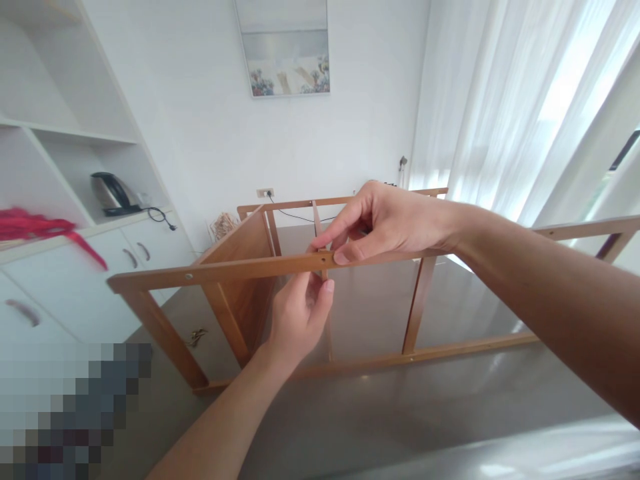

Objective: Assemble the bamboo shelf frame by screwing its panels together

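A wooden shelf frame lies on its side, its long near rail [260,268] running across the view. My left hand [299,317] is closed below and behind this rail, gripping a thin wooden panel [329,333] seen almost edge-on. From above, my right hand [385,217] holds the rail, thumb on its near face beside a small dark hole [323,259]. Its index finger reaches over to where panel and rail meet. The other right fingers are curled, and their tips are partly hidden. To the left, a wider wooden board [253,287] stands between the rails.
White cabinets [65,287] stand on the left, with a kettle [110,193] and red ribbon [40,227] on them. Small metal pieces [197,337] lie on the grey floor [380,420] inside the frame. White curtains [490,133] hang at right. A cord runs from a wall socket [265,193].
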### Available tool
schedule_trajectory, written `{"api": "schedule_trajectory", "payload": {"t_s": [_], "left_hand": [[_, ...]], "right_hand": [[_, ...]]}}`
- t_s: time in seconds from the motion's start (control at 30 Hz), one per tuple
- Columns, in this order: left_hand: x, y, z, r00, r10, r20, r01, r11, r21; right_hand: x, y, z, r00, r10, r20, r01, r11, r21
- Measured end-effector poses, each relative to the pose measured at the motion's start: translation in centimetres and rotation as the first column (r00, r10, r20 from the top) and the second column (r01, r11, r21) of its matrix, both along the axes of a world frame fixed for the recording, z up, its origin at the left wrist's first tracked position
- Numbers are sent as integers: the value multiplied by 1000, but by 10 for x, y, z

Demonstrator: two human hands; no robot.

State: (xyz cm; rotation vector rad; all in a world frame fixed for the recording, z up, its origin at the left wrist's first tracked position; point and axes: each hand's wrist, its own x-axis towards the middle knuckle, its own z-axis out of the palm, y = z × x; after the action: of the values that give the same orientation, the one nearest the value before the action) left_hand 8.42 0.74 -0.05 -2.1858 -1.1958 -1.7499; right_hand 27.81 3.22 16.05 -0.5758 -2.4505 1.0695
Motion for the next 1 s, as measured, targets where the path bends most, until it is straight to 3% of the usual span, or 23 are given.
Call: {"api": "schedule_trajectory", "payload": {"t_s": [0.17, 0.27, 0.53, 1.0], "left_hand": [[1, 0, -2, 1000, -11, 24, 11, 1000, 8], [1, -1, -1, 1000, -16, 17, 16, 1000, -13], [4, -6, 11, 999, 32, -3, -32, 999, -18], [1, -3, 11, 997, -26, 79, 35, 993, -112]], "right_hand": [[1, -9, -1, 995, -95, 40, 76, 938, 338], [3, -13, -3, 996, -82, 21, 64, 893, 446], [3, -11, 4, 991, -126, 34, 90, 846, 525], [1, -9, 6, 986, -161, 53, 114, 863, 493]]}}
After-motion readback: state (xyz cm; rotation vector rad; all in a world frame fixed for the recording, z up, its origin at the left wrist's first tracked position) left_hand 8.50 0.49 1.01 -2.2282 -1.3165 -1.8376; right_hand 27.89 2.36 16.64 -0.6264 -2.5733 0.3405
